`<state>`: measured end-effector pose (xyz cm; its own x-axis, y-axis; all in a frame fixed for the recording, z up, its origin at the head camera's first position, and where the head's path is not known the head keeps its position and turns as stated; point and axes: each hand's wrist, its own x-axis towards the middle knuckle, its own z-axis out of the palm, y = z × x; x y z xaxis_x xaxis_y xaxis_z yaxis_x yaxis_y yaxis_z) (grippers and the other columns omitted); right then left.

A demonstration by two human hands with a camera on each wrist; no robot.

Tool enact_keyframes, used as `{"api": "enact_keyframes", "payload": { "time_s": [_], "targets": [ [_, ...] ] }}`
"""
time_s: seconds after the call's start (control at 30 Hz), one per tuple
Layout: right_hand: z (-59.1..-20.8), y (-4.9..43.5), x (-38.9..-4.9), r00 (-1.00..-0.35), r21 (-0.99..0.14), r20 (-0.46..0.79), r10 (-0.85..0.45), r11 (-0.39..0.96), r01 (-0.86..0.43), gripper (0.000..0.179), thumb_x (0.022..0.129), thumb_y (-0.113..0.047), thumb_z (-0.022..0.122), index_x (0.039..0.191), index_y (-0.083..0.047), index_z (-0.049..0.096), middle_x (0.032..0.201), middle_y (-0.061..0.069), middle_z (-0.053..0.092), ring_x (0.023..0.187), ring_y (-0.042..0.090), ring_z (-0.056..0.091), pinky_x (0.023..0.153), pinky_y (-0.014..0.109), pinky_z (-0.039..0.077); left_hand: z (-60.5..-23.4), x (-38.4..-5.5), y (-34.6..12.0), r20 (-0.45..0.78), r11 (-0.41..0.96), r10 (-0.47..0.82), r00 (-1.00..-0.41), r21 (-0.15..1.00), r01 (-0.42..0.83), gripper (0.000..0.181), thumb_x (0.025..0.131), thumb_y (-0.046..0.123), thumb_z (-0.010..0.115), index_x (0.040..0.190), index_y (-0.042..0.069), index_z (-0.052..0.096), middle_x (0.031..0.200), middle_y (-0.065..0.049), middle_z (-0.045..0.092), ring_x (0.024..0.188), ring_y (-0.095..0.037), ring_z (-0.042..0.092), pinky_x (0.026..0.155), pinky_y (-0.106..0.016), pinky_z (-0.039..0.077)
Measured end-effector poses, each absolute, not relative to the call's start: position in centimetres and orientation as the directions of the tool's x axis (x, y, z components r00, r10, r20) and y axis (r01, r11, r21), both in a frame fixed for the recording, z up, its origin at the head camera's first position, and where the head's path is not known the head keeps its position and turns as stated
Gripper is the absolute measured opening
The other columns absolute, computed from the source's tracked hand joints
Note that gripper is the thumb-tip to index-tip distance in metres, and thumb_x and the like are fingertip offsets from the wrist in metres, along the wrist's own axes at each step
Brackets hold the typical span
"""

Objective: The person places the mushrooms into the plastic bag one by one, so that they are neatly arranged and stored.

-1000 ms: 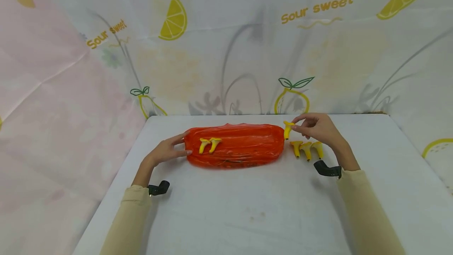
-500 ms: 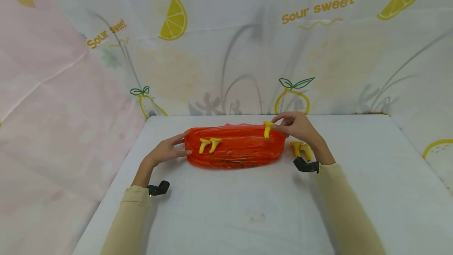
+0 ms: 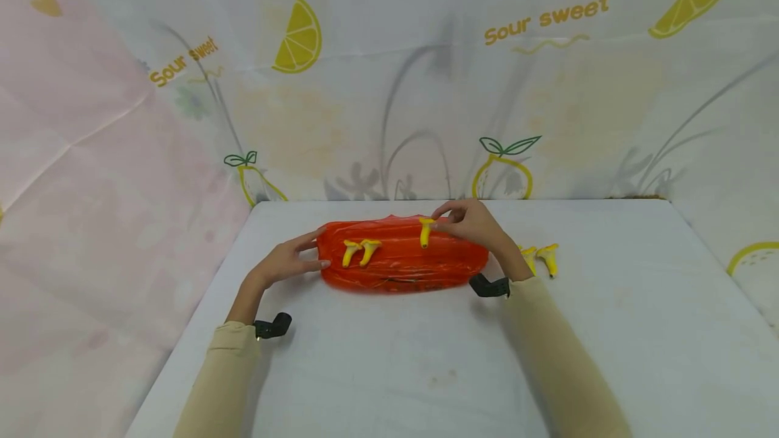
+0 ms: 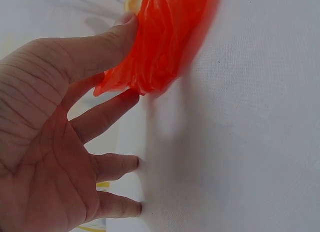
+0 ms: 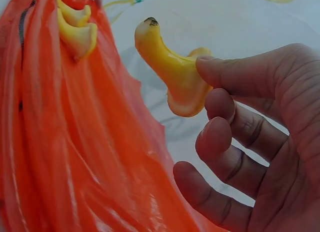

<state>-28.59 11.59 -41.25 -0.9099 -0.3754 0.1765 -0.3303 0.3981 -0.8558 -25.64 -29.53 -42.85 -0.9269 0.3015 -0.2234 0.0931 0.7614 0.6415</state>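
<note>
A wide red plastic bag [image 3: 395, 265] lies across the white table. At its left end, my left hand [image 3: 282, 262] holds the edge between thumb and fingers; in the left wrist view, the ring and little fingers stand apart from it. My right hand [image 3: 477, 225] pinches a yellow chanterelle mushroom [image 5: 175, 72] by its flared cap, between thumb and forefinger. Its stem ends in a dark tip. In the head view this mushroom overlaps the right half of the bag. Two more chanterelles [image 3: 368, 252] lie side by side on the bag's left part.
Other chanterelles [image 3: 548, 260] lie on the table right of the bag, partly hidden behind my right wrist. A printed cloth [image 3: 377, 107] with lemon drawings hangs behind the table's back edge. Each wrist carries a black camera [image 3: 274, 326].
My right hand has moved left with the pinched chanterelle, from beside the bag's right end to over its right half. My left hand has stayed at the left end.
</note>
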Motion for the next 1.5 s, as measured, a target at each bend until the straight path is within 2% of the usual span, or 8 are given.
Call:
{"api": "enact_keyframes", "payload": {
  "time_s": [0.17, 0.4, 0.63, 0.87, 1.1, 1.5],
  "targets": [
    [-42.1, 9.8, -28.8, -0.907, -0.873, 0.163, -0.388, 0.372, -0.316, 0.015, 0.085, -0.020, 0.079, 0.096, -0.010, 0.075, 0.058, 0.005, 0.057, 0.050, 0.018, 0.048, 0.046, 0.025, 0.037, -42.7, -25.5, -29.6, -0.232, 0.763, 0.287, -0.929, 0.642, 0.075, 0.087, 0.086, 0.048, 0.073, 0.157, 0.025, 0.028, 0.150, -0.018, 0.042, 0.138, -0.043, 0.035, 0.099, -0.060, 0.043],
    [-43.5, 7.9, -29.0, -0.914, -0.874, 0.146, -0.379, 0.384, -0.299, 0.016, 0.087, -0.019, 0.077, 0.098, -0.009, 0.075, 0.060, 0.003, 0.055, 0.054, 0.018, 0.049, 0.049, 0.026, 0.040, -42.7, -25.5, -29.5, -0.224, 0.755, 0.296, -0.929, 0.651, 0.084, 0.087, 0.087, 0.047, 0.072, 0.157, 0.024, 0.028, 0.150, -0.020, 0.042, 0.138, -0.044, 0.034, 0.099, -0.061, 0.042],
    [-44.7, 6.1, -29.0, -0.943, -0.869, 0.072, -0.325, 0.444, -0.219, 0.019, 0.087, -0.026, 0.077, 0.101, -0.013, 0.075, 0.065, 0.001, 0.050, 0.061, 0.018, 0.048, 0.053, 0.026, 0.039, -42.8, -25.6, -29.5, -0.224, 0.758, 0.288, -0.931, 0.648, 0.078, 0.086, 0.087, 0.047, 0.072, 0.157, 0.024, 0.028, 0.150, -0.020, 0.042, 0.138, -0.044, 0.034, 0.098, -0.060, 0.044],
    [-45.2, 4.4, -28.9, -0.944, -0.846, 0.078, -0.320, 0.479, -0.232, 0.021, 0.086, -0.028, 0.078, 0.100, -0.013, 0.076, 0.070, 0.001, 0.054, 0.063, 0.018, 0.049, 0.055, 0.026, 0.040, -42.8, -25.6, -29.5, -0.230, 0.763, 0.282, -0.931, 0.643, 0.072, 0.087, 0.086, 0.048, 0.072, 0.157, 0.022, 0.028, 0.150, -0.021, 0.042, 0.138, -0.044, 0.033, 0.099, -0.061, 0.043],
    [-45.3, 3.1, -28.8, -0.942, -0.811, 0.107, -0.318, 0.520, -0.268, 0.020, 0.085, -0.029, 0.079, 0.098, -0.015, 0.077, 0.086, 0.000, 0.061, 0.071, 0.018, 0.053, 0.061, 0.027, 0.046, -42.7, -25.6, -29.4, -0.229, 0.764, 0.281, -0.932, 0.641, 0.073, 0.087, 0.086, 0.048, 0.072, 0.157, 0.022, 0.029, 0.151, -0.020, 0.041, 0.139, -0.044, 0.032, 0.099, -0.063, 0.041],
    [-45.4, 2.5, -28.6, -0.943, -0.793, 0.074, -0.325, 0.554, -0.253, 0.021, 0.084, -0.031, 0.080, 0.099, -0.016, 0.077, 0.076, 0.001, 0.058, 0.069, 0.019, 0.052, 0.060, 0.027, 0.043, -42.6, -25.4, -29.3, -0.231, 0.763, 0.281, -0.932, 0.643, 0.071, 0.087, 0.086, 0.047, 0.072, 0.157, 0.022, 0.028, 0.150, -0.021, 0.041, 0.139, -0.045, 0.032, 0.099, -0.063, 0.042]
  ]
}}
